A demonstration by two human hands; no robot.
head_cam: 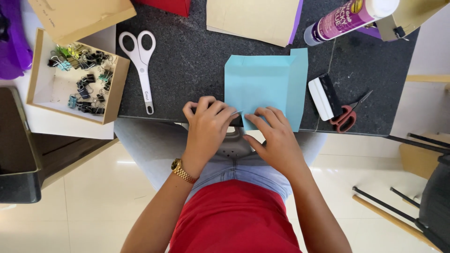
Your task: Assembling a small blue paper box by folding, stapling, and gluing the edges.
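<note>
— Where's the light blue folded paper (265, 89)?
— At the dark table's (187, 65) near edge. Left hand (208, 122) and right hand (276, 136) pinch its bottom edge, seemingly pressing a fold.
— Nearby?
— White scissors (140, 61).

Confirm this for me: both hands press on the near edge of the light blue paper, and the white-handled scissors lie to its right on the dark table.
Not quite. In the head view both hands, left and right, do press the near edge of the light blue paper, but the white-handled scissors lie to its left on the dark table, beside the box of binder clips.
</note>
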